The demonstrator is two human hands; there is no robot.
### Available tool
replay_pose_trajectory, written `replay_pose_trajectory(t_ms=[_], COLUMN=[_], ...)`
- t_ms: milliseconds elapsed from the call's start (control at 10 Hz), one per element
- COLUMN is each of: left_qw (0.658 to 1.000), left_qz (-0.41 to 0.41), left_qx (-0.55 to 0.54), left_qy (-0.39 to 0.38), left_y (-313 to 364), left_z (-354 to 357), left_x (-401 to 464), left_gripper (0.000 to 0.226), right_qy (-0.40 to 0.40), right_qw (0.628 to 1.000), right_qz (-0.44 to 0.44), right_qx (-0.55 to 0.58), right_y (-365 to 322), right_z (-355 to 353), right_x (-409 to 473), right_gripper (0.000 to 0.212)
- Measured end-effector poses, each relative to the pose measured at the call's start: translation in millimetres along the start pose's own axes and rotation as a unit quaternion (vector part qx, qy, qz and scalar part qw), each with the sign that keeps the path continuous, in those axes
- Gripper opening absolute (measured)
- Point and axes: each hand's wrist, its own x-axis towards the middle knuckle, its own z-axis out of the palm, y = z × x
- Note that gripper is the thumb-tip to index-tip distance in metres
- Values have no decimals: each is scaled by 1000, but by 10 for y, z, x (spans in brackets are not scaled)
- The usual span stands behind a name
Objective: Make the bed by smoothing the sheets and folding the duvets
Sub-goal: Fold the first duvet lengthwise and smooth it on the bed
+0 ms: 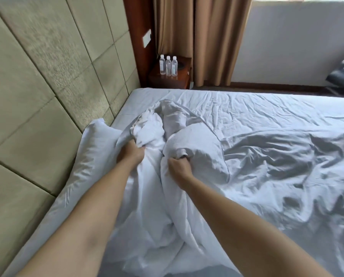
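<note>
A crumpled white duvet (267, 166) lies across the bed, bunched into a heap near the headboard end. My left hand (131, 153) grips a bunched fold of the duvet on the left of the heap. My right hand (178, 167) grips another fold just to its right, fingers curled into the cloth. Both arms reach forward over the duvet. A wrinkled white sheet (247, 110) covers the mattress beyond the heap. A white pillow (96, 140) lies against the headboard, left of my left hand.
A padded beige headboard (47, 86) runs along the left. A wooden nightstand (167, 78) with three water bottles (168, 65) stands past the bed's far corner, beside tan curtains (207, 37). Dark bedding (343, 76) shows at the right edge.
</note>
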Motion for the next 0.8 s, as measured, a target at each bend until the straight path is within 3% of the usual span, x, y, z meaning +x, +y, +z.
replay_pose_trajectory(t_ms=[100, 200, 300, 400, 500, 600, 700, 800], left_qw=[997, 984, 972, 973, 991, 990, 981, 981], left_qz=[15, 17, 22, 17, -34, -106, -74, -83], left_qx=[10, 21, 29, 37, 33, 85, 126, 64], left_qy=[80, 176, 231, 227, 126, -30, -128, -161], left_y=[366, 608, 707, 585, 62, -603, -1177, -1409], left_z=[-678, -1319, -1657, -1632, -1296, -872, -510, -498], left_x=[-119, -301, -438, -470, -449, -356, -218, -32], left_gripper=[39, 37, 39, 41, 48, 57, 71, 94], right_qy=[-16, 24, 35, 29, -28, -86, -56, 16], right_qw=[996, 989, 984, 978, 968, 964, 974, 980], right_qz=[-83, -143, -173, -202, -155, -43, 53, 41], right_qx=[11, 34, -4, -47, -195, -248, -214, -193], right_y=[-493, -898, -1118, -1027, -632, -167, 175, 138], right_z=[-97, -121, -82, 3, 217, 494, 739, 994], right_x=[-323, -641, -803, -880, -853, -784, -646, -524], right_gripper=[18, 27, 25, 24, 31, 34, 35, 48])
